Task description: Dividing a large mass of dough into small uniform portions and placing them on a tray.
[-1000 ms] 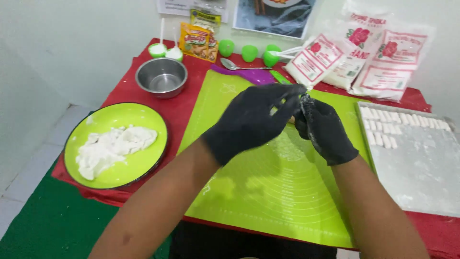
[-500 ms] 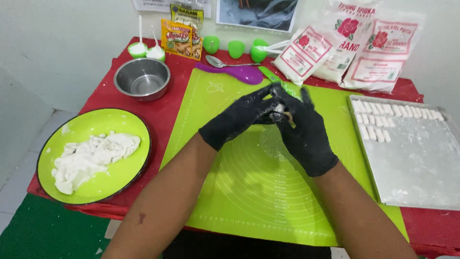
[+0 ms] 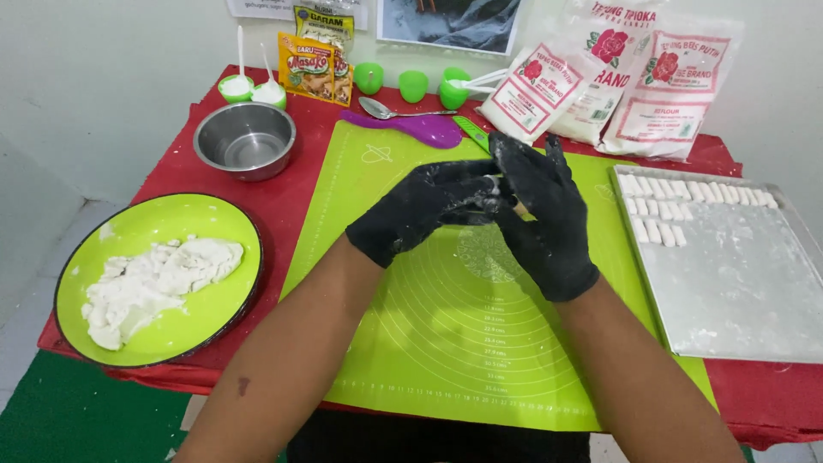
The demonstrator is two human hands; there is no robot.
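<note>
Small dough piece pressed between my two gloved hands, mid-frame above the green mat.

From the left of the frame: the lime plate (image 3: 225, 225) carries the soft white dough mass (image 3: 153, 283). At centre my left hand (image 3: 426, 208) and right hand (image 3: 542, 220) close their grip on the dough piece (image 3: 492, 187), only a sliver showing. I judge it light, soft, sticky and easily squashed, so fingertip pressure suits. At right, the floured tray (image 3: 737, 283) holds cut pieces (image 3: 656, 210).

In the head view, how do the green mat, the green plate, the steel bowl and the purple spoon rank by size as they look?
1. Green mat
2. Green plate
3. Purple spoon and steel bowl: similar width, unsure.
</note>
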